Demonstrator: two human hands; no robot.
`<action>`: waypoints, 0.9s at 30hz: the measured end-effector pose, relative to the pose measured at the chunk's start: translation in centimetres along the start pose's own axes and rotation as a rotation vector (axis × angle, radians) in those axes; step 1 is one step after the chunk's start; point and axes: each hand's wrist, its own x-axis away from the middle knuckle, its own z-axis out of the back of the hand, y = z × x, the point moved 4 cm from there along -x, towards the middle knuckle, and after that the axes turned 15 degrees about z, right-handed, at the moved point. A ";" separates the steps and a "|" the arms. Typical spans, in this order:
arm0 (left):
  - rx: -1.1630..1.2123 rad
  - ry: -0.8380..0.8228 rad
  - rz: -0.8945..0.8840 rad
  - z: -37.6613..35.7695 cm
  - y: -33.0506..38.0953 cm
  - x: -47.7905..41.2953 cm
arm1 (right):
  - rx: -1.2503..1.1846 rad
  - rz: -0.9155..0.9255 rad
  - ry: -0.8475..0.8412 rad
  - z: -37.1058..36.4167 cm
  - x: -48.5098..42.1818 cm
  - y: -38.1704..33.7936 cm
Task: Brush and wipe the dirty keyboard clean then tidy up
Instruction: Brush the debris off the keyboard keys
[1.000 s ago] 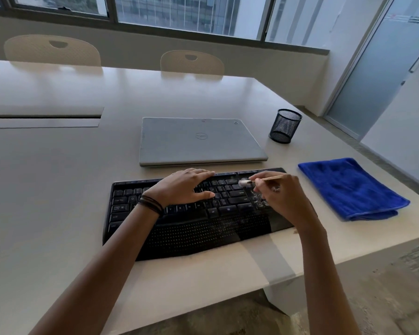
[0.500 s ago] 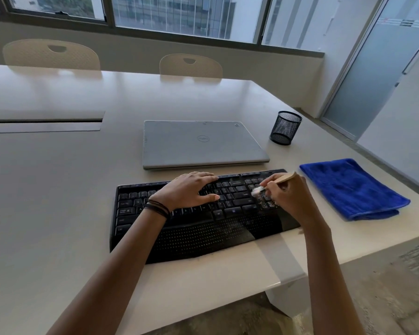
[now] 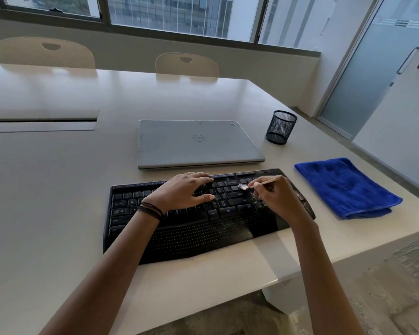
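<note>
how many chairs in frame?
2. One cream perforated plastic chair behind the white table at far left; a second nearer centre. Others may be out of frame.

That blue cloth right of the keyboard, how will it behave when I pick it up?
The blue cloth will probably droop and unfold, since it lies folded in soft layers. Its plush pile suggests it is light and easy to pinch. Pushed on the smooth table, it would likely bunch up.

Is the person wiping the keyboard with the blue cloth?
No, the blue cloth lies folded on the table beside the keyboard, while the right hand holds a small brush.
</note>
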 end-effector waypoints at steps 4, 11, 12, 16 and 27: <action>0.011 -0.003 0.000 0.0 0.1 0.1 | -0.014 -0.029 -0.026 0.5 1.4 -0.4; 0.016 0.005 0.003 0.1 0.2 0.3 | -0.014 -0.053 -0.020 1.7 3.6 -1.5; 0.018 0.007 0.004 0.1 0.2 0.4 | -0.022 -0.057 -0.027 1.9 3.9 -1.5; 0.023 0.004 0.007 0.1 0.1 0.4 | -0.072 -0.095 0.081 3.1 4.7 -1.4; 0.013 0.010 0.006 0.2 0.3 0.4 | -0.079 -0.095 0.235 3.1 5.5 -0.7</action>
